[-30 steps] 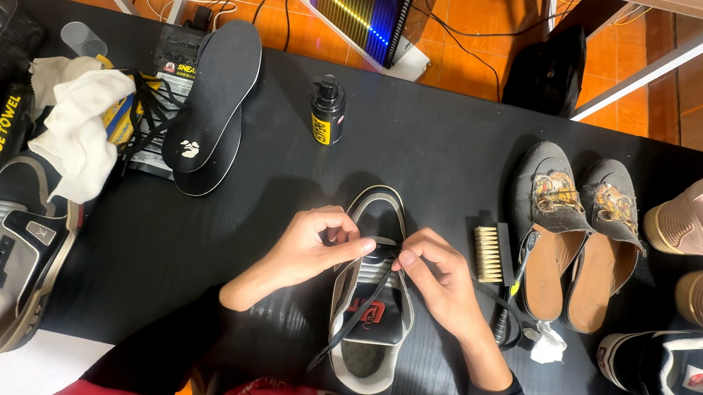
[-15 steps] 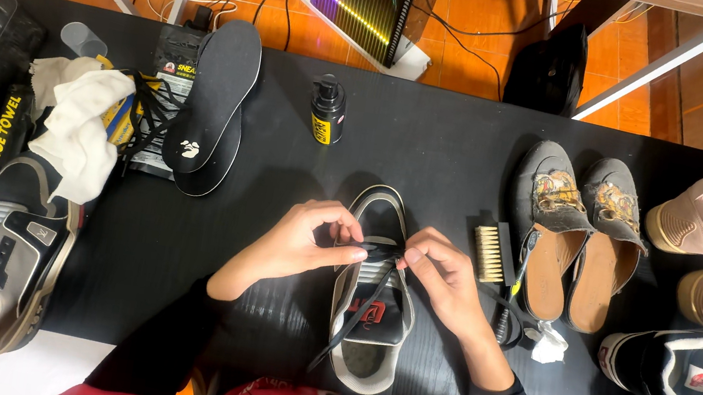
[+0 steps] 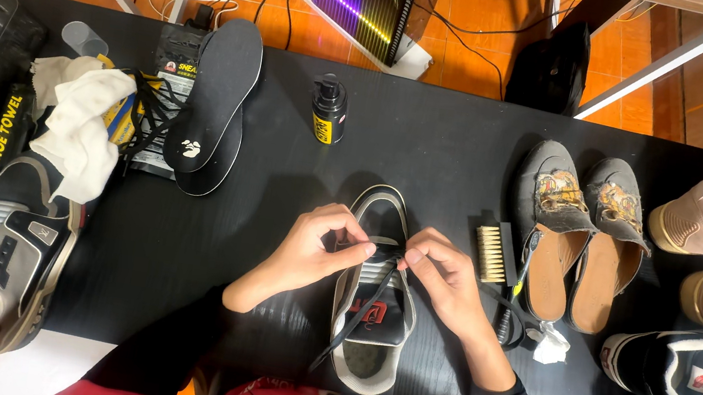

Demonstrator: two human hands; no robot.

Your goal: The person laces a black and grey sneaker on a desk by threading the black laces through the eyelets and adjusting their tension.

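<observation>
Over the sneaker (image 3: 370, 321), both hands (image 3: 315, 253) (image 3: 446, 281) pinch its black lace (image 3: 356, 319)

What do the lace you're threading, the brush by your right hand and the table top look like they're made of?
Lace: probably woven fabric, flat, limp, matte black. Brush: pale bristles in a dark block, likely plastic or wood; can't tell. Table: black, dull sheen with faint grain, maybe laminate or painted wood.

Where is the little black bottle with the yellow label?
The small black bottle stands upright on the black table, behind the grey sneaker, right of the black insoles.
</observation>
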